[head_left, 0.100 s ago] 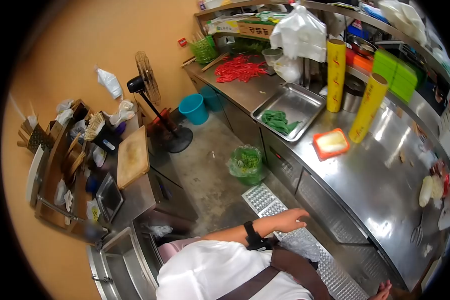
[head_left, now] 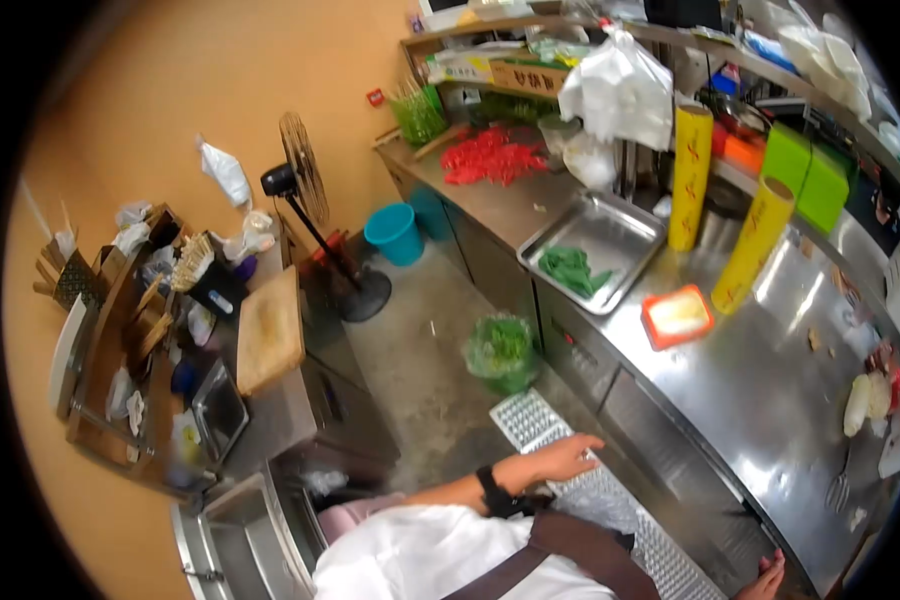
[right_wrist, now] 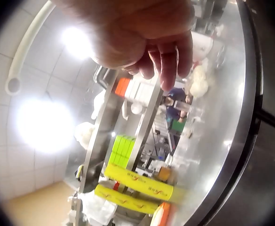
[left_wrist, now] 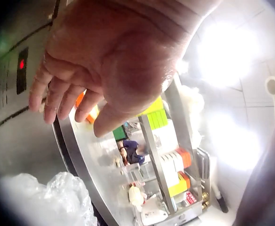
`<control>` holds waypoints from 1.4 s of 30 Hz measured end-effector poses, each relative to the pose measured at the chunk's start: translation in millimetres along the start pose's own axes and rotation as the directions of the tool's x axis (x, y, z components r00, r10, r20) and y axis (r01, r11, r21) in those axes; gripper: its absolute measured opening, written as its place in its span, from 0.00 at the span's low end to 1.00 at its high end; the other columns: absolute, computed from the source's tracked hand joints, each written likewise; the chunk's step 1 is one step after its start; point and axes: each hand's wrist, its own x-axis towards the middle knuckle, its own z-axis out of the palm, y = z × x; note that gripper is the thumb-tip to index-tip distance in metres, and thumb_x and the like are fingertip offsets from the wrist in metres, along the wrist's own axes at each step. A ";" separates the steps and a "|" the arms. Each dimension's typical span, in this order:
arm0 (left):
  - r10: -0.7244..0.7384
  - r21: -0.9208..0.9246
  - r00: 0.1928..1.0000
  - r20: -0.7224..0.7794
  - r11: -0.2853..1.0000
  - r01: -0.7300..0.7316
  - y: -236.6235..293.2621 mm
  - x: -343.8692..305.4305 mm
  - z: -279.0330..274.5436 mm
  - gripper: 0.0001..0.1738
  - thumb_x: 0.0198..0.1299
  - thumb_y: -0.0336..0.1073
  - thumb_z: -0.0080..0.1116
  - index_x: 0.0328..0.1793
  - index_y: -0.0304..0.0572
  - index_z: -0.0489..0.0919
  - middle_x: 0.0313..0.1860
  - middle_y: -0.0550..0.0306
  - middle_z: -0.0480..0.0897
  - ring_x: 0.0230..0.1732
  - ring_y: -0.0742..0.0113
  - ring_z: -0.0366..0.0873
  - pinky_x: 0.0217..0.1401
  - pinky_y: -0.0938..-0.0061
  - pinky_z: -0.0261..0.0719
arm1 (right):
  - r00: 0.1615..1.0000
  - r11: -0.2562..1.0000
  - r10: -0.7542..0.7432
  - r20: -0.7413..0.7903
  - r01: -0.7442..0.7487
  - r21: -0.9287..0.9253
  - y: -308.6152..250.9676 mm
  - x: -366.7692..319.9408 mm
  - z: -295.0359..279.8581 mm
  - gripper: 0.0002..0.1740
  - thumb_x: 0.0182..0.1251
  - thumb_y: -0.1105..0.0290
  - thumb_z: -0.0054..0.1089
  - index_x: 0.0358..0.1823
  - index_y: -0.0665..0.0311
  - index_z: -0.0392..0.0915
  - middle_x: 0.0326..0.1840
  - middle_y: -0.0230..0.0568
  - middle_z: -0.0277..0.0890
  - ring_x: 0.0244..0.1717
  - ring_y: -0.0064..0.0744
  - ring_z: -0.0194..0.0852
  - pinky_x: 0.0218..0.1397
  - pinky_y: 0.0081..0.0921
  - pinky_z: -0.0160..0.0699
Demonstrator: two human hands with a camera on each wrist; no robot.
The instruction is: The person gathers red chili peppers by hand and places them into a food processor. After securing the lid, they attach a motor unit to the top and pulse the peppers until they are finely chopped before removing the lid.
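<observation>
My left hand (head_left: 567, 458) reaches out in front of the counter's front panels, palm empty and fingers loosely extended. Crumpled clear plastic (left_wrist: 52, 200) shows below it in the left wrist view. At the lower right of the head view, my right hand (head_left: 765, 578) is partly visible beside the counter edge. Its fingers (right_wrist: 168, 70) hang relaxed with nothing in them. On the steel counter (head_left: 740, 400) lie an orange tray of pale food (head_left: 677, 316) and a metal tray (head_left: 625, 240) with a green cloth (head_left: 572, 270) in it. Two yellow wrap rolls (head_left: 754, 247) stand upright nearby.
A green bin (head_left: 502, 355) and blue bucket (head_left: 394, 235) stand on the floor, near a standing fan (head_left: 305, 180). Red strips (head_left: 492, 157) heap at the counter's far end. Left are a cutting board (head_left: 270, 330) and sink (head_left: 245, 530). Another person (left_wrist: 132, 153) appears beyond the counter.
The head view has shifted, so the counter and room sit lower and slightly farther right. My left hand appears a little lower and farther left. Both hands still hold nothing.
</observation>
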 end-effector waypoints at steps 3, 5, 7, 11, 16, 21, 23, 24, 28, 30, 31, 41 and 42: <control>-0.011 0.027 0.993 -0.115 1.000 0.014 -46.4 -21.2 -46.4 0.27 0.63 0.45 0.60 0.65 0.39 0.73 0.57 0.40 0.78 0.54 0.48 0.79 0.57 0.62 0.77 | 0.996 0.984 -0.040 0.078 0.026 0.175 23.9 1.6 64.3 0.16 0.75 0.71 0.48 0.52 0.77 0.79 0.42 0.54 0.82 0.39 0.37 0.81 0.45 0.28 0.81; -0.102 0.020 0.980 -0.172 0.994 0.107 -51.2 -35.8 -74.3 0.27 0.63 0.45 0.60 0.65 0.39 0.74 0.57 0.40 0.79 0.54 0.48 0.80 0.57 0.62 0.77 | 0.971 0.977 -0.213 0.108 0.210 0.042 -25.1 -3.2 104.3 0.15 0.73 0.72 0.49 0.52 0.75 0.80 0.44 0.54 0.81 0.40 0.37 0.81 0.45 0.30 0.82; -0.165 -0.018 0.968 -0.188 0.986 0.165 -60.2 -50.7 -90.1 0.27 0.63 0.45 0.60 0.64 0.38 0.74 0.56 0.40 0.80 0.54 0.49 0.80 0.57 0.63 0.77 | 0.962 0.990 -0.141 0.236 0.129 0.066 -42.3 -5.7 127.4 0.17 0.70 0.71 0.52 0.56 0.69 0.79 0.52 0.55 0.79 0.47 0.41 0.80 0.48 0.37 0.82; -0.214 -0.036 0.936 -0.281 0.976 0.213 -72.0 -78.9 -105.9 0.27 0.63 0.46 0.60 0.64 0.37 0.74 0.53 0.40 0.81 0.55 0.50 0.80 0.55 0.63 0.77 | 0.907 0.920 -0.190 0.376 0.031 0.391 -24.6 0.0 191.6 0.18 0.77 0.63 0.49 0.53 0.70 0.77 0.44 0.38 0.78 0.30 0.21 0.73 0.39 0.22 0.75; -0.276 -0.133 0.915 -0.293 0.960 0.247 -90.5 -115.0 -77.0 0.29 0.62 0.48 0.62 0.65 0.39 0.74 0.56 0.40 0.80 0.57 0.50 0.79 0.58 0.64 0.77 | 0.818 0.937 -0.260 0.513 0.085 0.339 -65.0 10.6 223.6 0.16 0.76 0.65 0.47 0.43 0.70 0.80 0.36 0.41 0.79 0.28 0.24 0.75 0.37 0.22 0.73; -0.492 -0.145 0.867 -0.083 0.866 0.478 -81.6 -142.0 -50.4 0.33 0.63 0.53 0.61 0.68 0.41 0.72 0.63 0.41 0.77 0.64 0.52 0.74 0.66 0.65 0.72 | 0.770 0.895 -0.374 0.517 0.154 0.418 -54.8 28.6 256.2 0.14 0.75 0.67 0.47 0.41 0.71 0.79 0.37 0.42 0.78 0.27 0.24 0.75 0.36 0.22 0.73; -0.510 -0.109 0.855 -0.093 0.859 0.500 -78.7 -143.4 -43.9 0.35 0.60 0.56 0.61 0.67 0.43 0.73 0.60 0.41 0.79 0.62 0.50 0.76 0.62 0.64 0.74 | 0.765 0.886 -0.360 0.534 0.102 0.452 -56.3 23.8 260.8 0.12 0.73 0.69 0.49 0.42 0.71 0.78 0.40 0.42 0.78 0.26 0.25 0.76 0.35 0.22 0.74; -0.498 -0.105 0.862 -0.091 0.866 0.489 -88.1 -141.4 -36.6 0.34 0.60 0.55 0.61 0.67 0.43 0.73 0.59 0.42 0.79 0.61 0.50 0.76 0.62 0.64 0.74 | 0.762 0.881 -0.352 0.544 0.074 0.467 -54.5 22.6 264.5 0.11 0.72 0.71 0.50 0.42 0.72 0.78 0.41 0.42 0.78 0.26 0.25 0.76 0.34 0.21 0.74; -0.362 -0.104 0.924 -0.120 0.931 0.351 -85.1 -138.5 -28.8 0.26 0.61 0.46 0.61 0.63 0.45 0.75 0.50 0.42 0.82 0.50 0.48 0.80 0.52 0.60 0.76 | 0.760 0.918 -0.258 0.597 0.000 0.397 -52.4 21.8 272.2 0.10 0.68 0.75 0.55 0.48 0.71 0.74 0.41 0.41 0.79 0.29 0.26 0.79 0.35 0.22 0.77; -0.321 -0.108 0.940 -0.113 0.945 0.309 -78.4 -139.2 -37.9 0.24 0.61 0.42 0.60 0.62 0.44 0.75 0.47 0.41 0.83 0.45 0.46 0.81 0.48 0.58 0.77 | 0.733 0.934 -0.251 0.633 0.012 0.356 -58.1 17.9 278.6 0.11 0.68 0.75 0.55 0.49 0.71 0.74 0.42 0.41 0.79 0.30 0.26 0.79 0.36 0.22 0.78; -0.331 -0.117 0.939 -0.095 0.940 0.319 -82.2 -136.7 -38.0 0.24 0.61 0.41 0.59 0.63 0.44 0.74 0.48 0.39 0.83 0.47 0.46 0.80 0.49 0.58 0.76 | 0.720 0.943 -0.250 0.648 0.028 0.333 -62.1 18.5 280.9 0.11 0.68 0.75 0.56 0.50 0.71 0.74 0.42 0.41 0.79 0.30 0.26 0.79 0.37 0.22 0.79; -0.447 -0.169 0.892 -0.065 0.886 0.432 -138.0 -137.2 -119.1 0.29 0.62 0.49 0.62 0.65 0.42 0.73 0.53 0.44 0.82 0.55 0.54 0.80 0.58 0.65 0.76 | 0.583 0.830 -0.507 0.634 0.131 0.543 -193.0 15.0 356.2 0.16 0.71 0.72 0.55 0.57 0.72 0.73 0.48 0.41 0.79 0.47 0.29 0.78 0.54 0.26 0.76; -0.433 -0.167 0.895 -0.105 0.895 0.414 -141.8 -140.3 -138.0 0.29 0.62 0.48 0.62 0.64 0.41 0.73 0.52 0.44 0.82 0.55 0.54 0.80 0.57 0.65 0.76 | 0.550 0.790 -0.594 0.587 0.261 0.555 -226.6 17.9 366.5 0.18 0.71 0.72 0.54 0.59 0.71 0.73 0.51 0.42 0.79 0.51 0.31 0.77 0.59 0.27 0.73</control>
